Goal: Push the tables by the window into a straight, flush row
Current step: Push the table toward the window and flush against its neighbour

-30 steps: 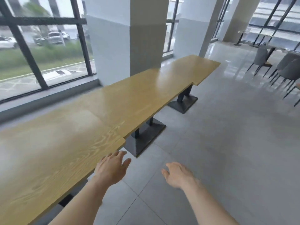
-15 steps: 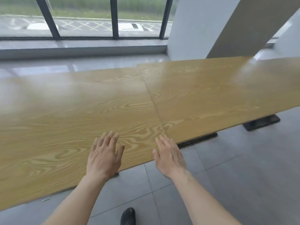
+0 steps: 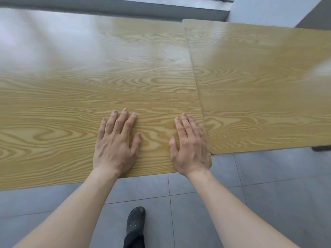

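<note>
Both hands lie flat and spread, palms down, gripping nothing — the left hand (image 3: 114, 142) a little in from the corner of the left table (image 3: 89, 90), the right hand (image 3: 189, 147) at that corner, its outer edge along the seam. The right table (image 3: 259, 90) butts against the left one along its short side, and both run long across the view. Their near edges do not line up: the left table's near edge juts toward the person, the right one's sits further back, toward the window sill (image 3: 125, 8). So the push, I judge, goes straight away from the body. Grey floor (image 3: 268, 194) lies open on the near side; a shoe (image 3: 135, 219) stands just behind.
</note>
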### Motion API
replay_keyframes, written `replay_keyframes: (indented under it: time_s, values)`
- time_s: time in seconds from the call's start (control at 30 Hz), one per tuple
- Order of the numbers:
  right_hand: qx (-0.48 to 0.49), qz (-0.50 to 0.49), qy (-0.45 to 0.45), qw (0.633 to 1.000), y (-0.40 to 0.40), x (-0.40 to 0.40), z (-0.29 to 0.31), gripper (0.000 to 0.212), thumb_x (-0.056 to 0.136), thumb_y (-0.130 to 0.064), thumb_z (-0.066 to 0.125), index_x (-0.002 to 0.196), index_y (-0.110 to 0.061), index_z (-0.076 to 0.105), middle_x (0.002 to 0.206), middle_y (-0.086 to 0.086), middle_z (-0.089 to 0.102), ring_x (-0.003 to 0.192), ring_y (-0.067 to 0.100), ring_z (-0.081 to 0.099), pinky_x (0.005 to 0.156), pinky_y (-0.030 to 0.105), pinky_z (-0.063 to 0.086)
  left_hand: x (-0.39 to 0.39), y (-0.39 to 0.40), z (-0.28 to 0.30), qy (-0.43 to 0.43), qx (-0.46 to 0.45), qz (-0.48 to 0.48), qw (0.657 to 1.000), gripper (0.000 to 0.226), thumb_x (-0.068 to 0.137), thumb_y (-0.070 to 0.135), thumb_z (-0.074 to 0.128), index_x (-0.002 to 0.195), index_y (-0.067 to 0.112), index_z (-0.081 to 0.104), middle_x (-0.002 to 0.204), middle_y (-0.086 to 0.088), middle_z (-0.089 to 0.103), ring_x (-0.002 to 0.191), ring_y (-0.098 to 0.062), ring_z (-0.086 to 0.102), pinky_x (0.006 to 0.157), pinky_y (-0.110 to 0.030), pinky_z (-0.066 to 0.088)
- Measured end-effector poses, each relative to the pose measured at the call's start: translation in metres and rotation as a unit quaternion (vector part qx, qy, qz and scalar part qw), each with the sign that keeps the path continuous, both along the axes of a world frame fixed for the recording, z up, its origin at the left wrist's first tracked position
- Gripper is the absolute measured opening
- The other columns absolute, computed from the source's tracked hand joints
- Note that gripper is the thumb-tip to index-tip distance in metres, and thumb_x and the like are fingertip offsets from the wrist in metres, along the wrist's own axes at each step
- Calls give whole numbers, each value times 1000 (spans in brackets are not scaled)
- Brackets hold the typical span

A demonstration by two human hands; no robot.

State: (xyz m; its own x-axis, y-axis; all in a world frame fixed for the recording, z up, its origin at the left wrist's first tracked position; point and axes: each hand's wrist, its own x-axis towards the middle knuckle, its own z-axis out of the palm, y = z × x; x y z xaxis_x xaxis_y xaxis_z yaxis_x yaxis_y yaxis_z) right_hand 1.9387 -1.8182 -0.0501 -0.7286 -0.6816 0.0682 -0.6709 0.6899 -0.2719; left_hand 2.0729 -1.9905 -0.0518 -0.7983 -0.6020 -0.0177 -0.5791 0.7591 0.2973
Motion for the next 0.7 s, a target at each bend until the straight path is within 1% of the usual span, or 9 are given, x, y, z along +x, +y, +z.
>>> replay_keyframes:
  time_s: [0.1, 0.23, 0.5, 0.7]
  values:
    - [-3, 3, 6, 1000, -1, -3, -1, 60, 101, -42, 42, 155, -16, 39, 166, 5, 29, 157, 20, 16, 128, 39, 7, -3, -1, 2, -3, -6, 3, 1000, 63, 99, 54, 30, 157, 31, 29, 168, 4, 23, 158, -18, 7, 128, -43, 2]
    - [-10, 10, 0, 1000, -12, -15, -3, 61, 101, -43, 42, 155, -15, 40, 166, 6, 29, 157, 21, 16, 127, 43, 12, -12, -10, 2, -5, -4, 12, 1000, 64, 97, 56, 29, 156, 33, 30, 167, 5, 25, 157, -18, 8, 128, -44, 4]
    - [-32, 26, -1, 999, -44, -50, -8, 60, 100, -41, 42, 154, -14, 42, 165, 7, 31, 157, 22, 17, 127, 44, 15, -40, -37, 1, -1, -11, 36, 999, 64, 96, 56, 29, 156, 33, 31, 167, 5, 25, 157, -19, 10, 127, -43, 4]
    - [-34, 27, -2, 999, -45, -51, -6, 60, 100, -41, 44, 154, -15, 42, 165, 6, 31, 157, 21, 16, 126, 44, 15, -42, -37, 4, -6, -11, 33, 999, 64, 97, 55, 30, 157, 32, 30, 168, 5, 24, 157, -19, 8, 127, -42, 1]
